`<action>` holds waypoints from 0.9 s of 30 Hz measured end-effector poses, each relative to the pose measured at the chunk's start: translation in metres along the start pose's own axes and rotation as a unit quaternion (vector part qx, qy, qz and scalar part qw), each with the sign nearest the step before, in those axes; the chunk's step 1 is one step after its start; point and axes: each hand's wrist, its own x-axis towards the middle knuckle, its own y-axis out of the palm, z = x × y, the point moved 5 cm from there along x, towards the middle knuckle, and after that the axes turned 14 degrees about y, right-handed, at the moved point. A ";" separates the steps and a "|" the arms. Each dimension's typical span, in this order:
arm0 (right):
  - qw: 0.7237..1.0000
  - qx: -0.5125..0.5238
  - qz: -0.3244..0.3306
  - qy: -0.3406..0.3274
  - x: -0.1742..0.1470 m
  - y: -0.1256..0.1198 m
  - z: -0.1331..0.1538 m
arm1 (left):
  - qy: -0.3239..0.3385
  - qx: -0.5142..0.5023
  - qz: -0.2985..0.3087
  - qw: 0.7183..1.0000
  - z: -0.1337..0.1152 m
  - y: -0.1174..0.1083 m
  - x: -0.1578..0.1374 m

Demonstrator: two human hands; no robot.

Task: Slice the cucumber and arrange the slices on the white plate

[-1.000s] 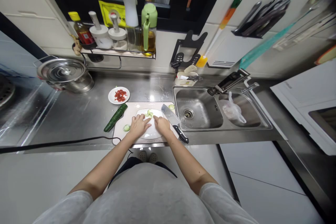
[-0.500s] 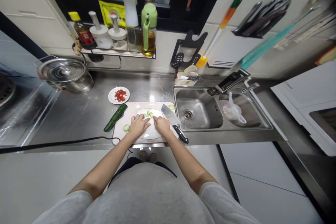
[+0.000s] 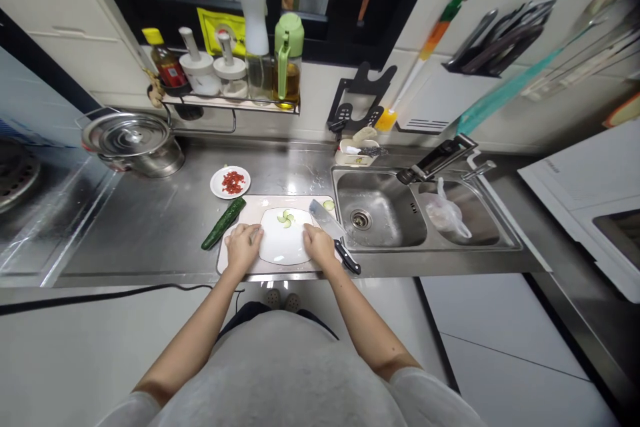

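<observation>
A white squarish plate (image 3: 285, 248) rests on the pale cutting board (image 3: 255, 201). Thin cucumber slices (image 3: 286, 218) lie fanned out near its far side. At the plate's left edge, my left hand (image 3: 243, 247) has its thumb and fingers closed on the rim, with a hint of green by the fingertips. Across from it, my right hand (image 3: 319, 245) pinches the right edge. A kitchen knife (image 3: 346, 256) with a black handle lies just beyond my right hand. To the left, a whole cucumber (image 3: 223, 223) leans over the board's edge.
A small white plate of chopped red pieces (image 3: 231, 182) stands behind the cucumber. A cucumber piece (image 3: 329, 205) sits at the board's far right corner. The double sink (image 3: 380, 207) is on the right, a lidded steel pot (image 3: 135, 147) on the left. Bottles line a wall rack (image 3: 230, 103).
Both hands have drawn back from the slices and apart, to opposite edges of the plate. The cucumber pieces left of the plate are now hidden by my left hand. The view shifted slightly.
</observation>
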 end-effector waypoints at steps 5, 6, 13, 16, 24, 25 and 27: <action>0.999 0.030 -0.026 0.030 -0.019 0.001 -0.030 | -0.056 0.007 -0.036 0.998 0.038 -0.021 -0.025; 0.998 0.034 -0.028 0.033 -0.022 0.002 -0.035 | -0.060 0.008 -0.038 0.997 0.043 -0.023 -0.028; 0.997 0.054 -0.046 0.041 -0.037 0.005 -0.053 | -0.069 0.019 -0.023 0.997 0.059 -0.022 -0.042; 0.995 0.073 -0.050 0.040 -0.040 0.005 -0.055 | -0.061 0.023 -0.006 0.998 0.056 -0.017 -0.041; 0.992 0.105 -0.056 0.035 -0.044 0.002 -0.062 | -0.071 0.048 0.018 0.996 0.048 -0.008 -0.038; 0.992 0.110 -0.056 0.035 -0.045 0.003 -0.063 | -0.071 0.052 0.023 0.996 0.047 -0.007 -0.038; 0.991 0.117 -0.053 0.034 -0.045 0.004 -0.065 | -0.069 0.058 0.031 0.995 0.045 -0.005 -0.039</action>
